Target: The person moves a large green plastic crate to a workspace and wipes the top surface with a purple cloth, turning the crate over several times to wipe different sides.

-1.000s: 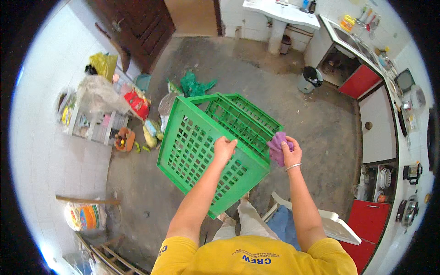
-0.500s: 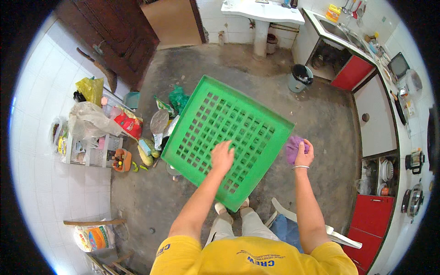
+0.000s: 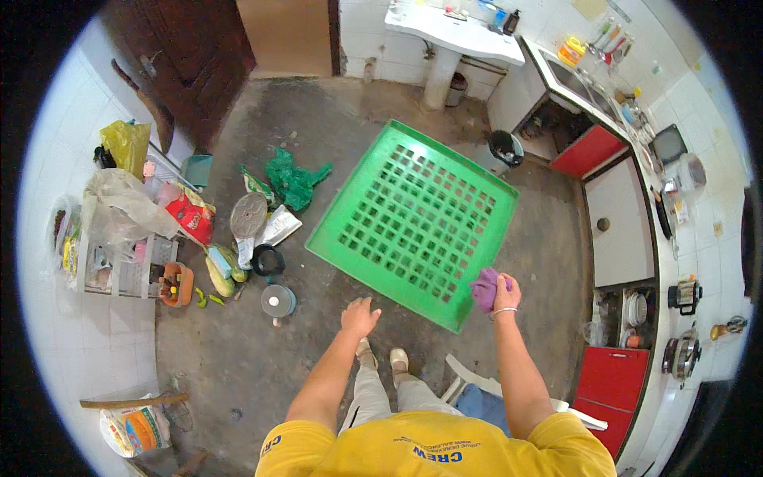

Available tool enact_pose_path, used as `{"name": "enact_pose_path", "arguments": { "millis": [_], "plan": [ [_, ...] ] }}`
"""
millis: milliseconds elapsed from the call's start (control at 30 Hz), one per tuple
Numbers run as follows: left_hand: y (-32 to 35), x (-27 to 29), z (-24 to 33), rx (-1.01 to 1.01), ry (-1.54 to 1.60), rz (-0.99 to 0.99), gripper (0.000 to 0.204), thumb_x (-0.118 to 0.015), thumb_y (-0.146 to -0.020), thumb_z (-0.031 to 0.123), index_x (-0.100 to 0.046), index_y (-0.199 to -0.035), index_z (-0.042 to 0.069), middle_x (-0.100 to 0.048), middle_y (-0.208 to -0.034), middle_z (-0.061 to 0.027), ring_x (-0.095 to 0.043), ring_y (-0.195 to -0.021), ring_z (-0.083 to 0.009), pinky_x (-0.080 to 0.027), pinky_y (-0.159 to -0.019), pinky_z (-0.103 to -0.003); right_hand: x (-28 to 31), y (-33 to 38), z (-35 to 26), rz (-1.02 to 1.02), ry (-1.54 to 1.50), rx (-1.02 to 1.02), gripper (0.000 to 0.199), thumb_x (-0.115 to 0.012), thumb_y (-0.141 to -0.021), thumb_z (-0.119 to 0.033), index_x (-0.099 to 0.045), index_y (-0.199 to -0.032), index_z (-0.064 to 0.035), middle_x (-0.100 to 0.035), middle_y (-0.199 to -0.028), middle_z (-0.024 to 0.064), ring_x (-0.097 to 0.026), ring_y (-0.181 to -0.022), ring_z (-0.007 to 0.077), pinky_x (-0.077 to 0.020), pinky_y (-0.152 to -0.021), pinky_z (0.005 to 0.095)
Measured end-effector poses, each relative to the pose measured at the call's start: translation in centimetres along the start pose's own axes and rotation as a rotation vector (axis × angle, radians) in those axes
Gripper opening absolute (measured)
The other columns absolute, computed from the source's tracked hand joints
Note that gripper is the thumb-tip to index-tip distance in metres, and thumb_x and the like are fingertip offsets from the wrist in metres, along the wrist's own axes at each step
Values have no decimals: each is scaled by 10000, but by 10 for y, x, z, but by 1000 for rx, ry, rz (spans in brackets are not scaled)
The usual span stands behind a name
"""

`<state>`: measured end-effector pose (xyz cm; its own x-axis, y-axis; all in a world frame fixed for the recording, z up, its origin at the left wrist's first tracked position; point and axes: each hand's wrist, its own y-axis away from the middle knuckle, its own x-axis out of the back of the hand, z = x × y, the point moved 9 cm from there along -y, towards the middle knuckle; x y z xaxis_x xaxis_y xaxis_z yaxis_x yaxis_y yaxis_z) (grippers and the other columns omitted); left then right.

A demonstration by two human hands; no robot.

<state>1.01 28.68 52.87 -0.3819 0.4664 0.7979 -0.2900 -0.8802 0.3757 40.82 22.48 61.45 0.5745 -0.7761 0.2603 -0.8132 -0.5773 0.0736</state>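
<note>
In front of me is a square green plastic rack (image 3: 421, 230) with a raised rim and a grid of square holes. My right hand (image 3: 507, 296) is closed on a crumpled purple cloth (image 3: 482, 291), just off the rack's near right edge. Nothing is in my left hand (image 3: 360, 317); its fingers are stretched out, short of the rack's near left edge. What bears the rack is hidden beneath it.
Left on the floor are a lidded pot (image 3: 278, 302), a round woven stool (image 3: 249, 215), a green bag (image 3: 292, 176) and vegetables (image 3: 220, 274). Behind the rack stands a bin (image 3: 504, 149). A white chair (image 3: 482, 391) is close by my right leg.
My left hand has come off the rack and drawn back toward me. The rack now appears turned and further right in view. The purple cloth remains in my right hand.
</note>
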Motion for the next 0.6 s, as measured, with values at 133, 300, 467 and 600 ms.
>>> {"name": "enact_pose_path", "arguments": {
  "millis": [133,300,467,600],
  "plan": [
    [-15,34,-36,83,84,0,535,-518,-816,391,-465,-1203,26,-479,-1212,-198,-460,-1114,-338,-378,-928,-414,-21,-4,-1,54,-15,-7,180,-616,-796,-142,-597,-911,-4,-600,-837,45,-539,-740,126,-459,-689,274],
    [-45,62,-43,174,244,88,564,-520,-817,436,-483,-1173,0,-511,-1157,-221,-503,-1054,-352,-401,-886,-422,-61,5,17,52,-109,-121,190,-619,-799,-163,-599,-906,-7,-596,-826,40,-533,-737,120,-457,-682,264],
    [-91,43,-90,448,675,297,620,-606,-776,401,-437,-1173,-44,-534,-1098,-229,-520,-1005,-363,-391,-870,-427,-88,-4,4,47,-53,-139,270,-660,-772,-182,-594,-957,4,-599,-835,42,-540,-749,117,-458,-709,262],
    [-94,54,-106,650,934,863,533,-638,-787,219,-405,-1139,-108,-484,-1146,-247,-514,-1000,-339,-400,-868,-405,-108,-58,-54,43,74,-11,371,-665,-758,-165,-559,-1054,31,-593,-949,95,-555,-864,156,-450,-791,287]
  ]
}}
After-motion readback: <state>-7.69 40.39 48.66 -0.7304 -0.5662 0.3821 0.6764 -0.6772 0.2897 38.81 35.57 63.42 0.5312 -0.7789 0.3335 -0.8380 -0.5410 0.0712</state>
